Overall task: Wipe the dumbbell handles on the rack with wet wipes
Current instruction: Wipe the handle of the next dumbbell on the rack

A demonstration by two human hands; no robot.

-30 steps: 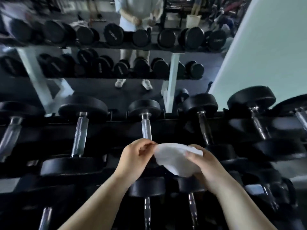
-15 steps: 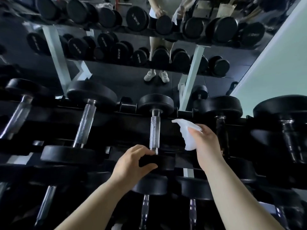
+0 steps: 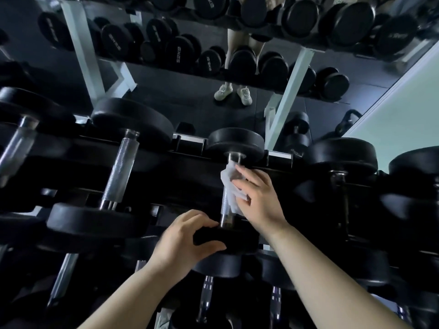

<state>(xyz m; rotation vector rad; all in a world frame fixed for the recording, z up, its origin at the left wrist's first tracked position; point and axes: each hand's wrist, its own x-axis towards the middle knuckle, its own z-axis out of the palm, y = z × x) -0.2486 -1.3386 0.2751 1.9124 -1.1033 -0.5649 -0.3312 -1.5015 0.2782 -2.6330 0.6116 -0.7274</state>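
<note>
A black dumbbell lies on the rack in the middle, its far head [image 3: 235, 144] up and its near head [image 3: 234, 238] low. My right hand [image 3: 257, 198] wraps a white wet wipe [image 3: 231, 189] around its chrome handle [image 3: 224, 206], fingers curled over the wipe. My left hand [image 3: 184, 243] grips the near head of the same dumbbell. Only the lower end of the handle shows below the wipe.
More dumbbells lie on the rack [image 3: 190, 162] to both sides, one with a knurled handle [image 3: 118, 172] on the left, another [image 3: 342, 157] on the right. A mirror behind reflects the racks and a person's legs [image 3: 234, 91]. A pale wall [image 3: 403, 110] stands at right.
My right hand has brought the wipe from beside the handle onto it and closed around it. My left hand stays on the near head. The camera has moved closer and tilted up.
</note>
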